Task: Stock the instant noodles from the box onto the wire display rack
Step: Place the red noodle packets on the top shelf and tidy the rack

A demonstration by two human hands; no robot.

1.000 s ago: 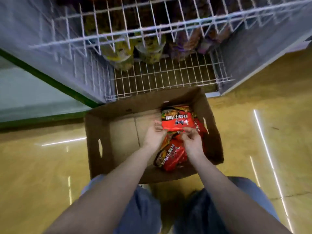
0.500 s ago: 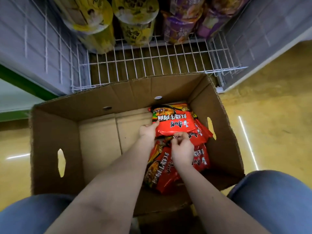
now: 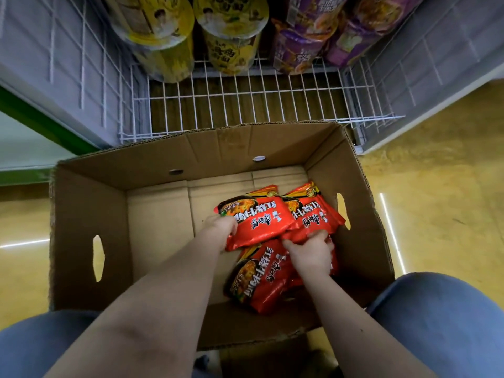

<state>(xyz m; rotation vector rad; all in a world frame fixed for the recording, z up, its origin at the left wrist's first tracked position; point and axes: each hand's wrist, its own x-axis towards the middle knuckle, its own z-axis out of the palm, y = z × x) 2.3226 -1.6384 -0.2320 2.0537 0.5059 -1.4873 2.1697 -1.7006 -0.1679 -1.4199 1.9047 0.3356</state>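
Note:
An open cardboard box (image 3: 90,214) stands on the floor in front of me. Red instant noodle packets lie in its right half. My left hand (image 3: 222,226) grips the left edge of one red packet (image 3: 259,222). Beside it my right hand (image 3: 311,253) grips the near edge of a second red packet (image 3: 313,214). Another red packet (image 3: 259,279) lies under both hands. The white wire display rack (image 3: 245,102) stands just beyond the box, its lowest shelf bare at the front.
Yellow noodle cups (image 3: 231,31) and purple noodle cups (image 3: 302,31) lie on the rack above the low shelf. Grey panels (image 3: 54,64) flank the rack. My knees in blue jeans (image 3: 441,323) frame the box. The floor (image 3: 436,186) is yellow.
My head has dropped closer to the box. The single packet held by both hands has become two side by side, one in each hand, spread apart to left and right.

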